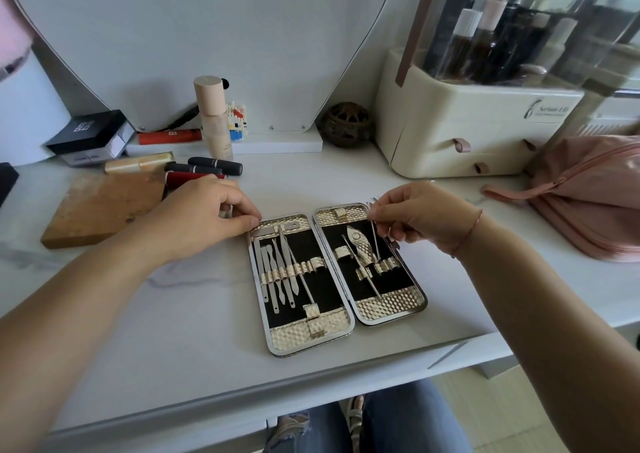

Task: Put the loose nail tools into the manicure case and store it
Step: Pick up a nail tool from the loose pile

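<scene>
Head view | manicure case (287, 334) open flat on white table (173, 331), centre | left hand (204, 210) curled at its far-left corner, thumb touching rim, grip unclear | right hand (415, 217) pinches thin metal tool (375, 241), tip at right half's loops

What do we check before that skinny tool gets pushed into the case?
1. The case lies open and flat on the table: ok.
2. The left hand holds the case corner: ok.
3. The right hand pinches the tool: ok.
4. The tool tip is at the loops in the right half: ok.
5. That loop is free: cannot tell.
6. The tool is pushed fully in: not ok.
</scene>
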